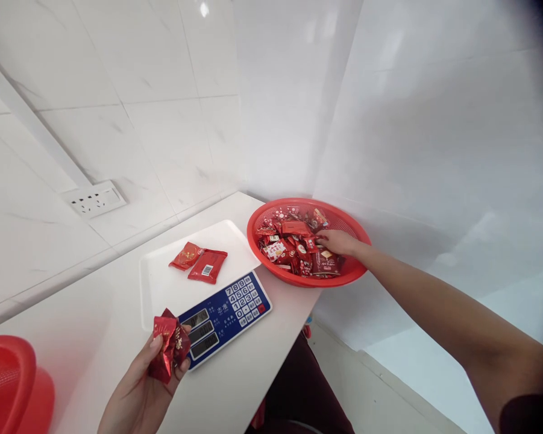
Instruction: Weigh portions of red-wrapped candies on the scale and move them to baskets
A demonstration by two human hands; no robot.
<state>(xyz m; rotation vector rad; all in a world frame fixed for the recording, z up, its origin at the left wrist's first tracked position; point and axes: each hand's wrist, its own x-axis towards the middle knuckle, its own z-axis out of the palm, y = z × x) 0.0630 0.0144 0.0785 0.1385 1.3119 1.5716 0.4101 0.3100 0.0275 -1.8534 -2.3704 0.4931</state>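
My left hand [151, 367] is closed around shiny red wrapped snack packets [168, 346], held up beside the display end of a blue-and-white digital scale [226, 319]. Two more red packets [208, 266] lie flat on the scale's white tray [230, 238], one showing a barcode. Reaching in from the right, my right hand [337, 241] is inside a red plastic basket [364, 265]. Its fingertips are pinched at a small red packet [311, 244] among many red and maroon wrapped snacks [296, 228]. The undersides of those fingers are partly hidden.
Another red basket [9, 346] stands at the lower left on the white table [90, 337]. Tiled walls border the table behind and to the right, with a socket panel [94, 199] on the left. The basket with snacks sits at the table's right corner, partly over its edge.
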